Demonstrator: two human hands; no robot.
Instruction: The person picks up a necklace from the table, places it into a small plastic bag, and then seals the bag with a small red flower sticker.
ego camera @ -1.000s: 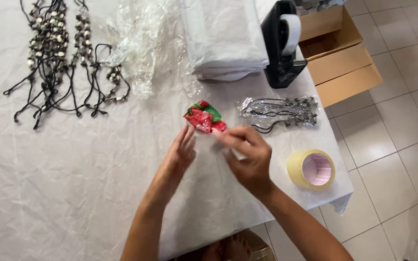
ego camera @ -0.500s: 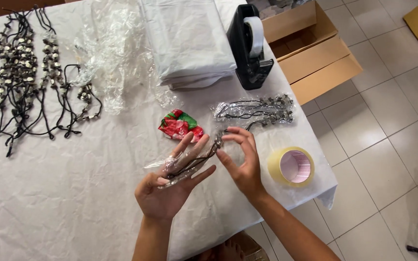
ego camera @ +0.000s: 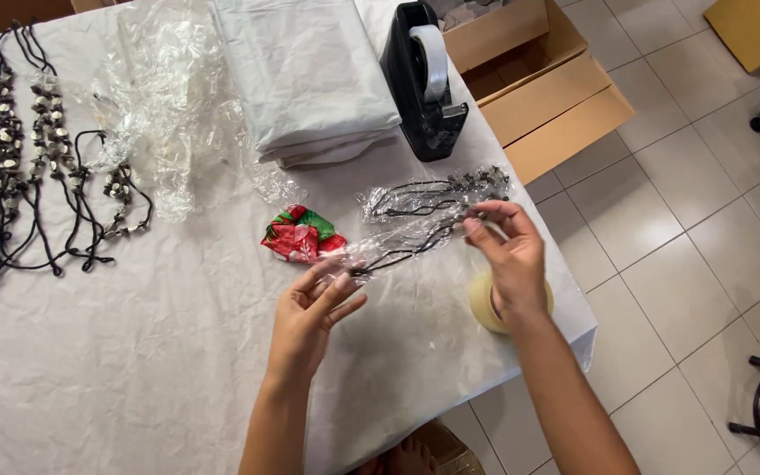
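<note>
Necklace in a clear bag (ego camera: pixel 411 239), stretched above the table (ego camera: pixel 134 387) between both hands. Left hand (ego camera: pixel 314 308) pinches the near-left end; right hand (ego camera: pixel 507 255) pinches the far-right end, seemingly by the beads. Risk: the thin film could tear or slip if pulled tighter, dropping the cord. Just beyond lies a second bagged necklace (ego camera: pixel 437 195); a red-and-green wrapper (ego camera: pixel 301 236) sits left, a tape roll (ego camera: pixel 485 303) under the right wrist, a tape dispenser (ego camera: pixel 424 79) farther off. Loose necklaces (ego camera: pixel 19 158) lie far left.

White-covered table (ego camera: pixel 90 369); pale tiled floor (ego camera: pixel 679 229); daylight.
</note>
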